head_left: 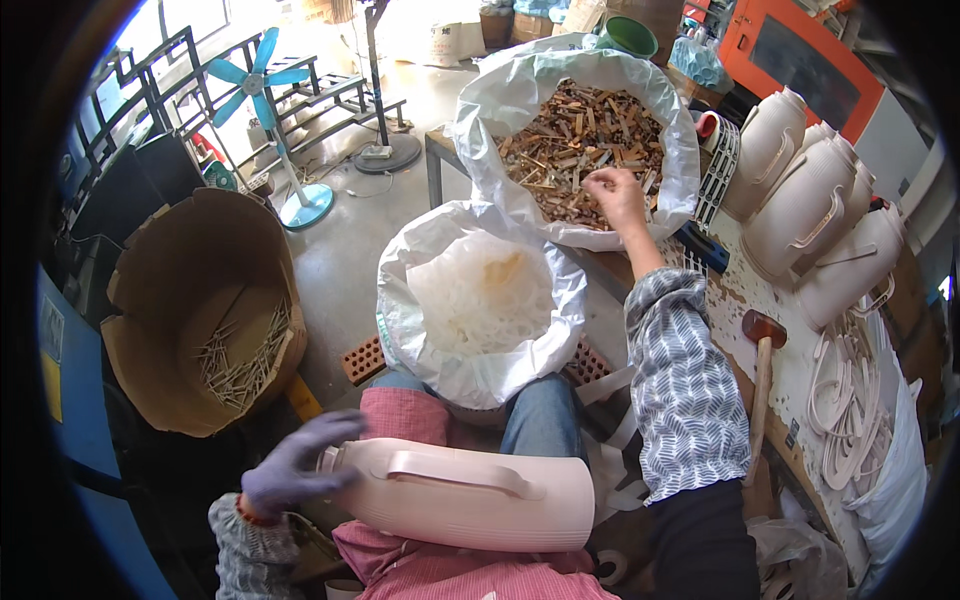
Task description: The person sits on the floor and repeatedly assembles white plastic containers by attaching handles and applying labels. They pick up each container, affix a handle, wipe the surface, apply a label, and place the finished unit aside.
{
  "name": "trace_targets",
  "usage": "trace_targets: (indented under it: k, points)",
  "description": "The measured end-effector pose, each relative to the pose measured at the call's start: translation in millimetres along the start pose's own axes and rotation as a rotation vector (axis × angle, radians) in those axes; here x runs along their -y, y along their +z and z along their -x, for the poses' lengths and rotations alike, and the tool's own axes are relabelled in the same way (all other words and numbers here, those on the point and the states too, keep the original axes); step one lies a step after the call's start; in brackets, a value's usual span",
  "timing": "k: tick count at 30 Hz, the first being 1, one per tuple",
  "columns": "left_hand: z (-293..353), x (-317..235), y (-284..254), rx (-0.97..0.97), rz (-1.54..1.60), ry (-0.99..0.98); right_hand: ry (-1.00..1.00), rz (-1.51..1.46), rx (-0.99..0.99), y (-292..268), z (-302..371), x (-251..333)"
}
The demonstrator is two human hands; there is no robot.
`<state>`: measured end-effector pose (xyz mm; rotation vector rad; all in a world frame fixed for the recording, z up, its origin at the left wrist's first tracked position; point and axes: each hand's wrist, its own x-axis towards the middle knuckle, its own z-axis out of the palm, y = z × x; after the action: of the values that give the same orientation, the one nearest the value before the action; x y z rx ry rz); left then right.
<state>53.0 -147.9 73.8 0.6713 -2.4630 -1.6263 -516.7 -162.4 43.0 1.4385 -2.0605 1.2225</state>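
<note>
A pale pink thermos jug shell (480,500) with a side handle lies on its side across my lap. My left hand (305,468), in a purple glove, is curled about the jug's left end, thumb and fingers on either side of it; the glove is slightly blurred. Farther off on the right, my bare right hand (617,195) hovers over a white sack (480,150) of small brown chips (575,140). Its fingertips are pinched together, and whatever is between them is too small to make out.
Before my knees stands a white-lined container (400,290) with pale translucent material. A cardboard box (150,300) of thin sticks is at left, behind it a blue fan (255,85). The right-hand bench (735,300) bears a mallet (764,332), several jugs (800,210) and pale strips (850,400).
</note>
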Motion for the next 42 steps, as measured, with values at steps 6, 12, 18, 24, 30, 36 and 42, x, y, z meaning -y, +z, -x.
trace_targets:
  k: [6,12,18,24,30,36,42]
  points:
    - [-57,-13,57,-0.038,-0.541,0.22,0.39,-0.399,-0.009,-16,0,29]
    - [-82,12,59,0.27,-0.166,-0.21,0.555,-1.019,0.728,-27,133,158]
    - [-75,32,71,-0.412,-0.49,0.431,0.683,-1.075,0.985,-27,225,214]
    - [-67,43,64,-0.32,-0.459,0.553,-0.202,-0.48,0.671,-44,232,234]
    - [-45,34,53,0.022,0.0,0.162,-0.513,-0.282,0.508,-53,237,251]
    - [-40,41,50,0.265,0.432,-0.233,-0.617,-0.185,0.508,-52,248,257]
    - [-41,47,54,0.256,0.507,-0.231,-0.658,-0.161,0.521,-57,251,258]
